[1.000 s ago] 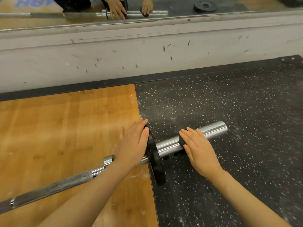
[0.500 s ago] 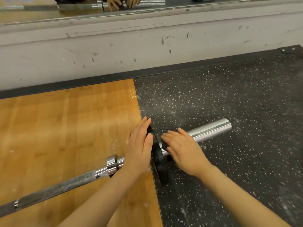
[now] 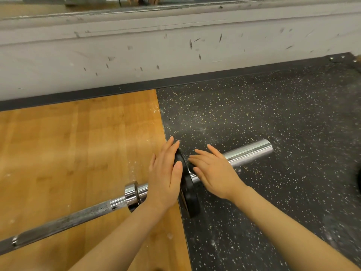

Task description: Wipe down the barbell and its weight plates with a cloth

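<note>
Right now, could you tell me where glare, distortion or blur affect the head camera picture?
Head view: bright glare streaks the chrome barbell sleeve; wide-angle distortion bows the wall base; the forearms at the bottom edge look soft, while the left hand and weight plate stay sharp.

The right hand point(image 3: 214, 173), a second ago laid over the middle of the barbell sleeve point(image 3: 248, 153) with something dark under its fingers, now sits hard against the outer face of the black weight plate point(image 3: 188, 184) at frame centre, fingers straight, the dark thing out of sight. The plate stands farther right along the sleeve, opening a gap of bare chrome between it and the collar point(image 3: 132, 194). The left hand point(image 3: 166, 177) moves with it, flat on the inner face.
</note>
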Action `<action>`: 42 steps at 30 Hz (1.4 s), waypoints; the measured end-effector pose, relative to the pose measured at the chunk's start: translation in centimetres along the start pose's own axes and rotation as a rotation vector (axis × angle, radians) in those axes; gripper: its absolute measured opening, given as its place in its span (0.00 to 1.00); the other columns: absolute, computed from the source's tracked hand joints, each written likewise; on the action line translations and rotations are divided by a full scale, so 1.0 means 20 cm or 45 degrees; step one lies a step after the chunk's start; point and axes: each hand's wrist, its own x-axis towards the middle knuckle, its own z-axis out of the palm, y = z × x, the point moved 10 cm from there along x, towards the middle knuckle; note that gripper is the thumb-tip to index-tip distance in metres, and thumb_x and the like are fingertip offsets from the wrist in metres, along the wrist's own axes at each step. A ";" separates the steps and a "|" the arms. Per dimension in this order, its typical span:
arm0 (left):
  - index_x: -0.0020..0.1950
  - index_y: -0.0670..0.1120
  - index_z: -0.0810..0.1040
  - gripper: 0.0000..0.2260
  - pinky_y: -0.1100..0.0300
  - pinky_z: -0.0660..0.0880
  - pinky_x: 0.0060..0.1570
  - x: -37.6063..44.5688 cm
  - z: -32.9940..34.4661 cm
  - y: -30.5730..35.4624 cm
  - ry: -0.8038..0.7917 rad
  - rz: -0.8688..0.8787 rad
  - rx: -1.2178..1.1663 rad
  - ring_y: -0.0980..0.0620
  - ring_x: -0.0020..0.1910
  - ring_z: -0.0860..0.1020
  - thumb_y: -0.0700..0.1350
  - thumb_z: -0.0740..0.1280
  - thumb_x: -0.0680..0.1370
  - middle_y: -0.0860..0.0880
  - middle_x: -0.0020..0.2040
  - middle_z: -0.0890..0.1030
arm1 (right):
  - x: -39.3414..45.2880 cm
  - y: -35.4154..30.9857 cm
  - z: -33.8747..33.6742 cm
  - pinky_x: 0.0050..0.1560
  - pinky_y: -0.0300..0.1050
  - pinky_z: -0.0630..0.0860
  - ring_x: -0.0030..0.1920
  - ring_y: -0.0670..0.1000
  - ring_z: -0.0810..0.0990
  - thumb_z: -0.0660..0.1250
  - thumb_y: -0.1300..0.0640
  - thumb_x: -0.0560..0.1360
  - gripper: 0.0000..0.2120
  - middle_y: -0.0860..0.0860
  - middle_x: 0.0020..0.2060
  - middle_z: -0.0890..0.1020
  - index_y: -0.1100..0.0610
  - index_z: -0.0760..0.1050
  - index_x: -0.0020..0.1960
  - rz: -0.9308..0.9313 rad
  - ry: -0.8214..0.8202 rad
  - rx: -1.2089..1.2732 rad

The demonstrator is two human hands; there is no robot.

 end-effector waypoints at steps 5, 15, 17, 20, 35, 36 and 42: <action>0.76 0.51 0.62 0.23 0.37 0.58 0.71 -0.05 0.00 0.04 -0.042 0.052 0.030 0.56 0.76 0.57 0.54 0.49 0.82 0.55 0.77 0.60 | -0.09 0.16 -0.06 0.76 0.51 0.49 0.68 0.52 0.73 0.47 0.49 0.81 0.26 0.51 0.57 0.82 0.59 0.79 0.61 0.179 0.112 0.011; 0.77 0.51 0.61 0.28 0.46 0.51 0.75 -0.16 -0.09 -0.03 -0.159 0.059 0.412 0.54 0.76 0.60 0.60 0.39 0.82 0.53 0.77 0.62 | -0.28 0.16 -0.05 0.75 0.55 0.51 0.68 0.53 0.73 0.47 0.50 0.82 0.24 0.50 0.58 0.82 0.59 0.79 0.62 0.248 0.229 0.048; 0.78 0.52 0.59 0.31 0.48 0.49 0.76 -0.17 -0.12 -0.17 -0.246 -0.116 0.655 0.54 0.76 0.58 0.62 0.35 0.80 0.53 0.77 0.62 | -0.33 0.14 -0.04 0.74 0.56 0.52 0.68 0.53 0.73 0.48 0.51 0.82 0.23 0.50 0.59 0.81 0.59 0.78 0.63 0.244 0.241 0.034; 0.78 0.53 0.60 0.31 0.49 0.48 0.76 -0.23 -0.13 -0.31 -0.339 -0.322 0.761 0.54 0.76 0.58 0.61 0.34 0.80 0.53 0.76 0.64 | -0.42 0.12 -0.01 0.74 0.57 0.54 0.70 0.52 0.71 0.49 0.51 0.83 0.22 0.49 0.62 0.79 0.58 0.76 0.65 0.248 0.243 0.022; 0.78 0.52 0.58 0.38 0.49 0.46 0.76 -0.50 -0.06 -0.23 -0.418 -0.399 0.911 0.53 0.77 0.56 0.62 0.27 0.75 0.54 0.76 0.65 | -0.49 -0.12 0.05 0.72 0.55 0.55 0.69 0.53 0.72 0.51 0.50 0.81 0.23 0.52 0.65 0.78 0.60 0.75 0.67 0.067 0.054 -0.062; 0.78 0.53 0.57 0.38 0.49 0.45 0.76 -0.50 -0.06 -0.23 -0.419 -0.404 0.919 0.54 0.77 0.55 0.62 0.26 0.74 0.54 0.76 0.64 | -0.48 -0.15 0.06 0.72 0.55 0.56 0.68 0.53 0.73 0.51 0.50 0.81 0.23 0.52 0.64 0.78 0.60 0.75 0.67 0.046 0.051 -0.059; 0.79 0.54 0.53 0.40 0.49 0.41 0.76 -0.52 -0.07 -0.23 -0.423 -0.414 0.954 0.55 0.78 0.51 0.61 0.23 0.72 0.56 0.78 0.59 | -0.53 -0.09 0.02 0.68 0.56 0.61 0.63 0.54 0.78 0.54 0.50 0.79 0.22 0.53 0.59 0.82 0.61 0.79 0.62 -0.024 0.110 -0.179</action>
